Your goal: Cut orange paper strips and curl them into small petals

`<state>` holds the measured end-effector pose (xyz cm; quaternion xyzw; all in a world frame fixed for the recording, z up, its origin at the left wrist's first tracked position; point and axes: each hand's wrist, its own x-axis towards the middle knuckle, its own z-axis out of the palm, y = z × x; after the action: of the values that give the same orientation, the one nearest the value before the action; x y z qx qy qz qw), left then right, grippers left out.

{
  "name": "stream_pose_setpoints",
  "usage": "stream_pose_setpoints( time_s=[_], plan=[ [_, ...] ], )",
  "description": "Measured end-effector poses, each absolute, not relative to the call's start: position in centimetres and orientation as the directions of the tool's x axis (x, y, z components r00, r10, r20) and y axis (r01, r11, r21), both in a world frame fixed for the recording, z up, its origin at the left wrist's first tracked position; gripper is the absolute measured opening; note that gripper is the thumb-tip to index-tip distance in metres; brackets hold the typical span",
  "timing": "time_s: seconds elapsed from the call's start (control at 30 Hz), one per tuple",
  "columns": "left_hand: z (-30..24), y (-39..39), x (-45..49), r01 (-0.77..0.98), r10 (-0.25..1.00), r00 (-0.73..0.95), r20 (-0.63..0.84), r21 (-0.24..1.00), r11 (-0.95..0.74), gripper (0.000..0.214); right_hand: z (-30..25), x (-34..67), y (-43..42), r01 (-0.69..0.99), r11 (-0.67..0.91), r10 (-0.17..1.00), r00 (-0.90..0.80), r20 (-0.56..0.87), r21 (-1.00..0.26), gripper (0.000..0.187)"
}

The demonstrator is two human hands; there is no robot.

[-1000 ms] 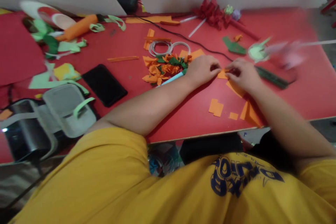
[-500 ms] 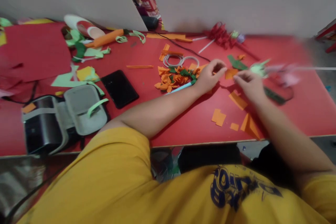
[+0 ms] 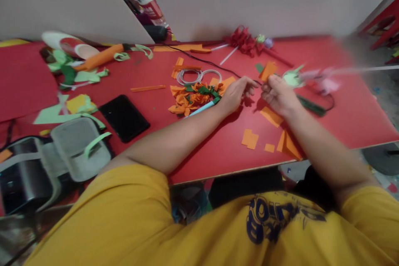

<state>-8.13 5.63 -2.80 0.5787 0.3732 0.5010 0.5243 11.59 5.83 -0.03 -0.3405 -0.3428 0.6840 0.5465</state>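
Observation:
My right hand pinches a small orange paper piece between thumb and fingers, lifted above the red table. Facing it, my left hand has loosely bent fingers, somewhat apart, with nothing visible in them. Beside my left wrist lies a bunch of orange paper flowers with green bits and a light blue stick. Under my right hand is a loose orange paper strip. Closer to the table's front edge are an orange paper square, a stepped orange piece and a folded one.
A black phone and an open zip case lie at left. Coiled white cable sits behind the flowers. Red paper flowers rest along the wall, and a dark green tool with a cord is at right.
My right hand has raised the orange paper piece off the table, tilting it up. My left hand's fingers have loosened and dropped slightly. The camera view has swung to the right.

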Motion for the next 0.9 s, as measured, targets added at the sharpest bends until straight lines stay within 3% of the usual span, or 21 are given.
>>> stream_pose_setpoints(
  time_s=[0.17,0.43,0.7,0.9],
  plan=[
    [-3.0,6.0,-8.4,-0.070,0.941,0.234,0.243,0.970,-0.233,0.088,1.2,11.4,4.9,-0.555,-0.342,0.927,-0.331,-0.176,-0.759,0.027],
    [-3.9,6.5,-8.6,-0.057,0.913,0.271,0.305,0.952,-0.301,0.082,1.6,11.5,4.7,-0.598,-0.500,0.855,-0.457,-0.247,-0.626,0.025],
    [-4.4,6.9,-8.9,0.017,0.832,0.375,0.409,0.894,-0.448,0.068,0.8,12.4,5.0,-0.637,-0.581,0.785,-0.604,-0.142,-0.507,0.028],
    [-4.4,6.9,-8.7,0.021,0.819,0.378,0.432,0.880,-0.474,0.069,0.8,12.5,4.8,-0.603,-0.582,0.757,-0.646,-0.093,-0.545,0.035]
  ],
)
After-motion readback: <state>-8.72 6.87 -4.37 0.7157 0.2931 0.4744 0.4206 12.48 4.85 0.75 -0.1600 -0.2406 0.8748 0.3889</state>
